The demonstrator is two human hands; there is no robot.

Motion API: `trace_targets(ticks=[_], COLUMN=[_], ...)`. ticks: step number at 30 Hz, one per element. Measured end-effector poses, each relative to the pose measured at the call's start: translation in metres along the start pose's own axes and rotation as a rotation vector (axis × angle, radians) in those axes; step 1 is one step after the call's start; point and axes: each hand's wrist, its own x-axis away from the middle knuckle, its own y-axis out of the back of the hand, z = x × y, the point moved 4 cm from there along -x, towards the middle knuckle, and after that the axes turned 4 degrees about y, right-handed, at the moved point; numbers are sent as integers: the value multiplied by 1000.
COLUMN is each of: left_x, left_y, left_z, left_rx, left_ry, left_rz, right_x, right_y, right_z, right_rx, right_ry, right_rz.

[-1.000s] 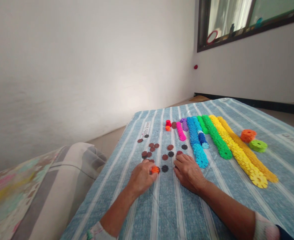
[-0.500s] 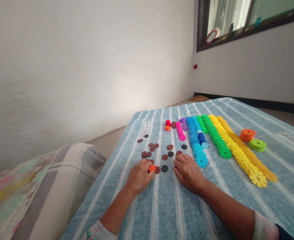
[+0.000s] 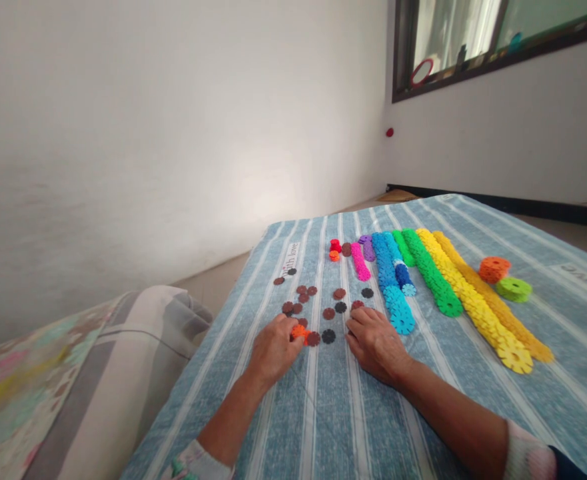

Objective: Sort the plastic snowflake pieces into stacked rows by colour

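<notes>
thin, petal-edged orange discs (image 3: 299,331), bright and notched, sit pinched between thumb and fingers of the left hand (image 3: 274,347), over woven, white-striped blue cloth (image 3: 283,427). a brown disc (image 3: 314,339) lies just beside. the right hand (image 3: 376,339) curls on the cloth near a dark red disc (image 3: 358,304); whether it grips anything, i cannot tell. beyond lies a ridged green row (image 3: 429,272) of overlapping discs.

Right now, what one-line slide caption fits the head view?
Left hand at orange discs, right hand near dark discs, colorful disc rows on a striped cloth.
</notes>
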Motion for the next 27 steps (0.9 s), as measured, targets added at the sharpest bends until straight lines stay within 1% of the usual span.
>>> trace_targets(ticks=[3, 8, 10, 12, 14, 17, 21, 25, 27], left_x=[0, 4, 4, 3, 3, 3, 3, 1, 0], left_y=[-1, -9, -9, -7, -3, -2, -8, -14, -15], left_z=[-1, -10, -11, -10, -6, -3, -7, -14, -15], left_rx=[9, 22, 21, 23, 12, -16, -15, 15, 27], left_ry=[-10, -83, -102, -85, -37, -12, -64, -118, -122], left_rz=[19, 56, 52, 29, 9, 25, 58, 58, 55], right_x=[1, 1, 2, 2, 2, 1, 1, 1, 1], right_y=[-1, -4, -4, -4, -3, -2, -2, -3, -3], right_z=[-1, -2, -2, -2, -2, -2, -1, -2, -2], right_rx=[1, -1, 1, 3, 4, 4, 3, 10, 9], right_ry=[3, 13, 10, 11, 18, 24, 21, 21, 20], right_rz=[-11, -19, -23, -24, -27, -28, -24, -16, -16])
